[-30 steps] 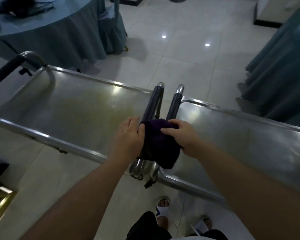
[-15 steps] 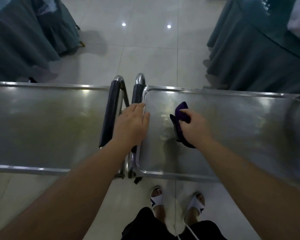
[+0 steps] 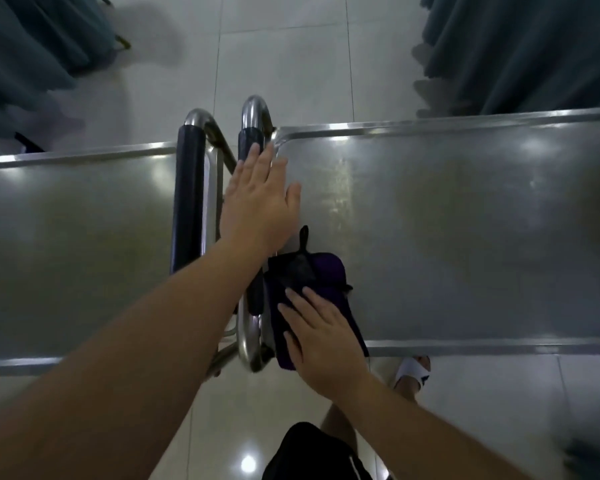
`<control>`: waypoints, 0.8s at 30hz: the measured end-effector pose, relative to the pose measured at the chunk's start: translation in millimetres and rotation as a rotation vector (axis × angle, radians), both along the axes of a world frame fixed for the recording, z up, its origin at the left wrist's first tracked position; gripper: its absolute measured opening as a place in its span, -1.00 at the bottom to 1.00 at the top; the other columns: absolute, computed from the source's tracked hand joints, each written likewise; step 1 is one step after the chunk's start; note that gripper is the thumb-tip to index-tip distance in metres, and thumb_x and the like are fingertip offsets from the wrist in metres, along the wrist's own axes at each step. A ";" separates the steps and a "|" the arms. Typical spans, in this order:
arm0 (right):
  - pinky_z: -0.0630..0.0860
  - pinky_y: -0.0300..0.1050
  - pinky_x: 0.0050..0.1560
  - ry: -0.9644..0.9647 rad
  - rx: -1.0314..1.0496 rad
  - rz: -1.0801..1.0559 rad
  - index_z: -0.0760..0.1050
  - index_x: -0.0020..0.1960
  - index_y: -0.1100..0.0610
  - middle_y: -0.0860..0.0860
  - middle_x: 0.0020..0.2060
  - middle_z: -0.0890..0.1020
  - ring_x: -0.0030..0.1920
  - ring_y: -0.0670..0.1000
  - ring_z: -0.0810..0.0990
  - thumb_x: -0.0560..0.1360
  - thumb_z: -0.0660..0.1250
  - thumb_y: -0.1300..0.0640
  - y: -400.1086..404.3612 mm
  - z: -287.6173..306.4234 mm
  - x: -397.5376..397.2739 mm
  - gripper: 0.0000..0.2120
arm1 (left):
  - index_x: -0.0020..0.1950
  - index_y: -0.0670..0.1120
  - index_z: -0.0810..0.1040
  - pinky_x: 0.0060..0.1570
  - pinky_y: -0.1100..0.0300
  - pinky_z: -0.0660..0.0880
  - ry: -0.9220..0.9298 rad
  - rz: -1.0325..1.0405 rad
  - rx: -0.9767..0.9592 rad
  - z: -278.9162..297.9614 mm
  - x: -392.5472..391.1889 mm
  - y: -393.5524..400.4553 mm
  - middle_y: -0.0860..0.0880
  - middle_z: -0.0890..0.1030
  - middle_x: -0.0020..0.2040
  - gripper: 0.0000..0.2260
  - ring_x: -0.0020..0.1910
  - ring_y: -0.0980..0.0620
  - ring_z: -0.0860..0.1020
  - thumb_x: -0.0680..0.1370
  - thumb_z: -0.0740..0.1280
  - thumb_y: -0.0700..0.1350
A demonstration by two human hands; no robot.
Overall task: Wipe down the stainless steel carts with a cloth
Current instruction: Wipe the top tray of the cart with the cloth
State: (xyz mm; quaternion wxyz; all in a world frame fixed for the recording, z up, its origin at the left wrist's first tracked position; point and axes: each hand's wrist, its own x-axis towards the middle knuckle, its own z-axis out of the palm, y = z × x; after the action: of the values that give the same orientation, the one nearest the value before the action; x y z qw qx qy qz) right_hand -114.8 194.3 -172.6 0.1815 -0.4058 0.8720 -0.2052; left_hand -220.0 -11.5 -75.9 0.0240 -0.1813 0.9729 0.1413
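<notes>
Two stainless steel carts stand handle to handle. The right cart (image 3: 465, 220) has a flat top tray with a raised rim; the left cart (image 3: 66, 237) lies to its left. A dark purple cloth (image 3: 312, 271) lies on the right cart's near left corner, draped over its front edge. My right hand (image 3: 323, 337) presses flat on the cloth with straight fingers. My left hand (image 3: 260, 206) rests flat, fingers straight, on the right cart's black-sleeved handle (image 3: 250, 140) and the tray's left rim.
The left cart's handle (image 3: 187, 195) has a black sleeve and runs parallel to the other. Tables draped in teal cloth stand at the far left (image 3: 32, 46) and far right (image 3: 520, 53). Pale tiled floor (image 3: 284, 53) lies between them. My sandalled foot (image 3: 413, 372) shows below the cart.
The right hand has drawn the cloth from mid-tray to the near left corner and flattened on it. The left hand has slid further along the handle. The camera has tilted downward.
</notes>
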 end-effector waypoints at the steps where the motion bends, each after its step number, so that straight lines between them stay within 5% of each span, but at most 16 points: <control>1: 0.08 0.07 0.63 0.030 0.011 0.006 0.29 0.63 0.00 -0.06 0.65 0.22 0.66 0.06 0.10 0.70 0.11 -0.10 -1.0 -5.4 -5.4 -0.49 | 0.73 -0.07 0.08 0.68 -0.01 -0.16 0.019 0.015 -0.003 -3.1 -2.2 -2.0 -0.06 -0.02 0.74 -0.44 0.71 0.01 -0.13 0.76 -0.01 0.11; 4: 0.02 0.18 0.63 0.069 0.112 0.080 0.07 0.69 -0.04 -0.07 0.69 0.02 0.68 0.07 -0.11 0.70 0.08 -0.15 -10.0 -25.1 -12.7 -0.39 | 0.74 -0.10 0.02 0.66 0.09 -0.20 0.093 0.103 0.033 -9.4 -3.8 -2.7 -0.05 -0.04 0.75 -0.44 0.71 0.07 -0.14 0.77 -0.03 0.09; 12: 0.05 0.29 0.59 0.159 0.102 -0.011 0.00 0.70 0.01 0.03 0.68 0.10 0.68 0.14 -0.08 0.71 0.02 -0.15 -73.6 -46.0 -70.6 -0.38 | 0.74 -0.10 -0.09 0.66 0.10 -0.23 0.067 0.114 0.041 -13.6 -3.2 -2.3 -0.02 -0.14 0.74 -0.43 0.69 0.12 -0.24 0.77 -0.11 0.11; 15: -0.04 0.27 0.63 0.184 0.132 -0.064 -0.18 0.69 0.04 0.07 0.68 0.04 0.68 0.16 -0.06 0.63 0.01 -0.26 -113.1 -43.2 -129.2 -0.24 | 0.74 -0.13 -0.10 0.66 0.09 -0.25 0.050 0.113 -0.019 -14.4 -1.0 -1.6 -0.05 -0.16 0.74 -0.45 0.69 0.08 -0.25 0.78 -0.09 0.04; 20: -0.08 0.23 0.64 0.226 0.220 -0.052 -0.11 0.71 0.00 0.03 0.69 0.00 0.68 0.15 -0.09 0.56 -0.31 -0.20 -161.2 -29.1 -231.5 -0.26 | 0.72 -0.19 -0.07 0.65 0.11 -0.28 0.037 0.092 -0.080 -11.9 -3.0 0.2 -0.14 -0.13 0.74 -0.44 0.71 0.00 -0.20 0.78 -0.07 0.02; 24: -0.14 0.20 0.64 0.237 0.236 -0.084 -0.14 0.71 0.01 0.03 0.70 -0.09 0.67 0.14 -0.18 0.68 -0.18 -0.21 -172.3 -32.6 -261.8 -0.35 | 0.72 -0.18 -0.09 0.63 0.12 -0.31 0.018 0.086 -0.115 -14.4 -4.1 0.7 -0.15 -0.15 0.73 -0.42 0.70 -0.01 -0.22 0.77 -0.11 0.07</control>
State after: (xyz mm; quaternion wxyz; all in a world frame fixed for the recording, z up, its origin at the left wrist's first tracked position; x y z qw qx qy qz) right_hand -376.6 22.0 -205.2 0.1149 -0.3662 0.9215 -0.0596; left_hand -224.1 -10.8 -90.3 -0.0014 -0.2226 0.9709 0.0879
